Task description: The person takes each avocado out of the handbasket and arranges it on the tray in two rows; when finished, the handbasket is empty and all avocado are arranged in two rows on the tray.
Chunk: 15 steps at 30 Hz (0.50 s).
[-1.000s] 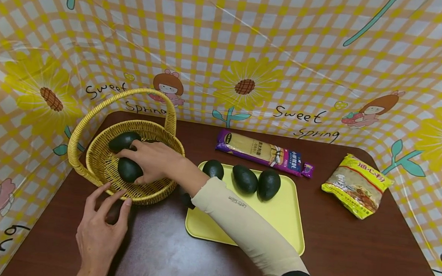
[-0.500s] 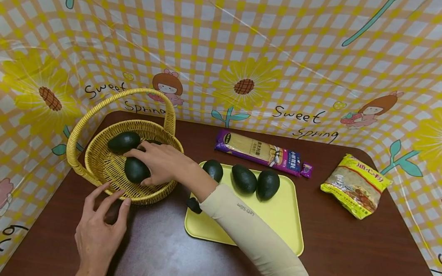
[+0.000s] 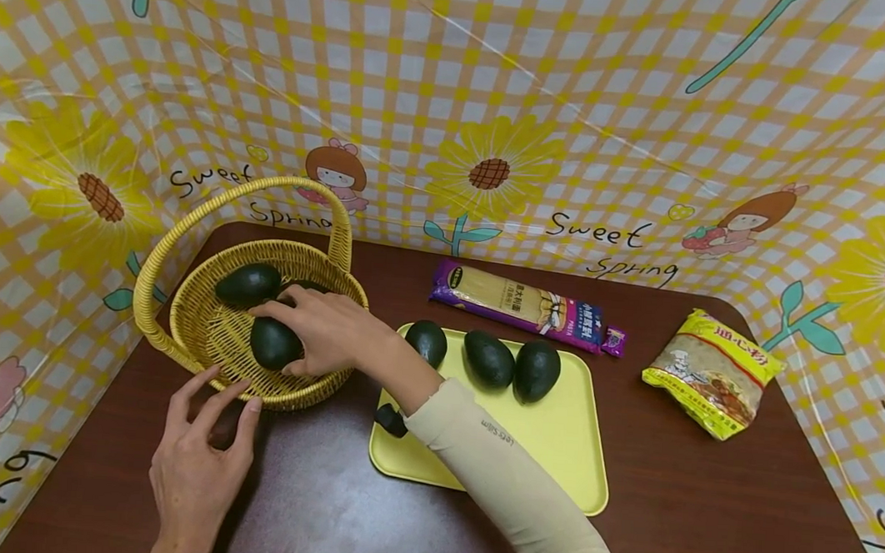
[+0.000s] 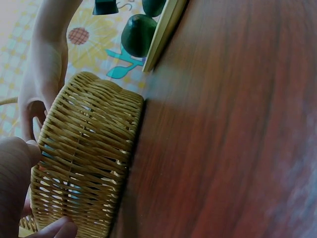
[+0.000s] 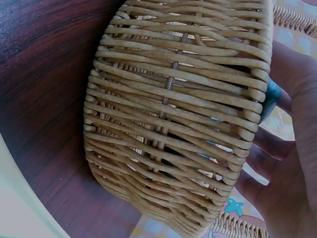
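My right hand [image 3: 327, 329] reaches into the yellow wicker basket [image 3: 286, 400], its thumb and fingers curled round a dark green avocado [image 3: 274, 343]. A second avocado [image 3: 248, 285] lies in the basket at the back left. Another dark avocado [image 3: 310, 286] is mostly hidden behind the right hand. In the right wrist view, the basket wall [image 5: 173, 99] hides most of the held avocado [image 5: 270, 99]. My left hand [image 3: 204, 456] is at the basket's near rim with loosely bent fingers. In the left wrist view, its fingertips touch or nearly touch the wicker wall [image 4: 84, 148].
A yellow tray [image 3: 568, 467] right of the basket bears three avocados [image 3: 489, 360] along its far side. Behind it lies a pasta packet [image 3: 516, 301] with a small purple sachet [image 3: 614, 341]. A yellow noodle bag [image 3: 714, 373] is at the right. The basket handle [image 3: 190, 221] arches up.
My right hand has shifted the gripped avocado slightly right within the basket, then stayed nearly still over the last half second. The left hand has barely moved.
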### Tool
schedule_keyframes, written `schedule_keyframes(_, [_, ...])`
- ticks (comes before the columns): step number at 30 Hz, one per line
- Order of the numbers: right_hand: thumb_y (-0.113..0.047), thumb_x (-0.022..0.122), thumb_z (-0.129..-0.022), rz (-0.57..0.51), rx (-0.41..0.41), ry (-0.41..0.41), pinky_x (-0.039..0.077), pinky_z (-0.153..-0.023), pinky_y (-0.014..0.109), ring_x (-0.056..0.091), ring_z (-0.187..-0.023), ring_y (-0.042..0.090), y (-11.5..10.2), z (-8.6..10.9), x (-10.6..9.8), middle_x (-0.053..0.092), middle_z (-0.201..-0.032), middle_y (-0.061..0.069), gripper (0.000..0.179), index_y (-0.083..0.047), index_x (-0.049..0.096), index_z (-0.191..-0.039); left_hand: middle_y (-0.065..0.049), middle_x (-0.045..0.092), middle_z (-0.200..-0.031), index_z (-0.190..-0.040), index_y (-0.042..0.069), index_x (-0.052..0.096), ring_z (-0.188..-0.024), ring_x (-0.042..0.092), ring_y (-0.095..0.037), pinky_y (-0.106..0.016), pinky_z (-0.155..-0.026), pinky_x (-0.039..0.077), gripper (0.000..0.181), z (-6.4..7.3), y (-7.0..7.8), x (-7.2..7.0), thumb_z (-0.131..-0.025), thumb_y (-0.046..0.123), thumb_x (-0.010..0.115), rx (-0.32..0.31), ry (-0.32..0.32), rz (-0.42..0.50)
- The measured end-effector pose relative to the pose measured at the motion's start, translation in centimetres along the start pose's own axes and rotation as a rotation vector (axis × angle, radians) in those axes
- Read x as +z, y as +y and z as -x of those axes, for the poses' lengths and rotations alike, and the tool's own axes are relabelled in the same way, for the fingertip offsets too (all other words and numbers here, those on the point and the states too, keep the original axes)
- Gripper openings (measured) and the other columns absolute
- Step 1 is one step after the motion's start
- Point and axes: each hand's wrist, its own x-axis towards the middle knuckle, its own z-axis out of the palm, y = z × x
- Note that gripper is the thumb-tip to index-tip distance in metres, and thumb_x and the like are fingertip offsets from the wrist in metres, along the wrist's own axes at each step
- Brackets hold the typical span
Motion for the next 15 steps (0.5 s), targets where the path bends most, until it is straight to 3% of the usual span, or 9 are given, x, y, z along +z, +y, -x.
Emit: schedule_keyframes(15, [-0.046,0.087,-0.091,-0.084,0.021,0.083,0.058,-0.087,0.034,0.07,-0.112,0.024,0.3,1.8,0.8,0.052,-0.156,0.011,0.087,-0.031,0.044,-0.165,-0.01,0.064,-0.147,-0.121,0.017,0.084,-0.053,0.054,-0.019,-0.033,-0.046,0.04,0.026,0.0,0.0,0.0,-0.096,0.025,0.084,0.005,0.001,0.001])
